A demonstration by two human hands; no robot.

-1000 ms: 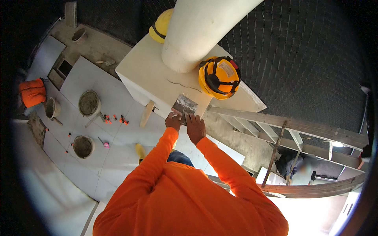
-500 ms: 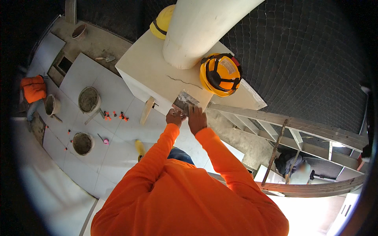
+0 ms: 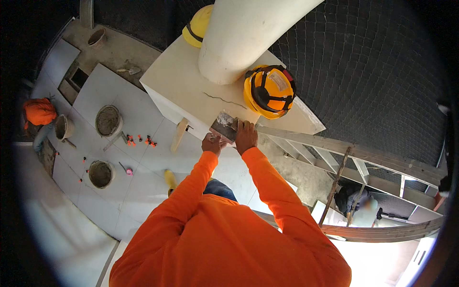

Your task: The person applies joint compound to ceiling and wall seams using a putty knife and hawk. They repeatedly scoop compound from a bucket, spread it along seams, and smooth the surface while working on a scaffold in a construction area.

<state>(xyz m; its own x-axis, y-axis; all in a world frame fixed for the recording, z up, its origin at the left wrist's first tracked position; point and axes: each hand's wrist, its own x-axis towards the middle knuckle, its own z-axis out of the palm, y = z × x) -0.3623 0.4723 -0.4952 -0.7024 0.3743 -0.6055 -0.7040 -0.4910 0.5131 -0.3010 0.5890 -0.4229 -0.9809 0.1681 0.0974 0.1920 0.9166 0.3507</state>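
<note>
Dark grey-brown and streaked with white residue, a flat plate is sitting between the two hands at the near edge of a cream ledge; whether it is resting there or hanging just above, I cannot tell. The left hand is curling closed, its fingers pinching the plate's near left corner. The right hand is bending its fingers at the right edge, partly closed; whether it is gripping the plate itself or a thin dark piece against it, the view is not showing.

The plate is looking thin, stiff and fairly light, probably not fragile, though the residue may be making its face slick or gritty. Its clean side edges and near corners are offering the surest hold.

Off to the left, a near bucket, a middle bucket and a bucket farther left are standing on pale tiles, each holding a grey, mortar-like mix. A far bucket is standing on rough ground, its contents too small to make out. Right of the column, an upturned yellow helmet is cradling its own dark straps.
</note>
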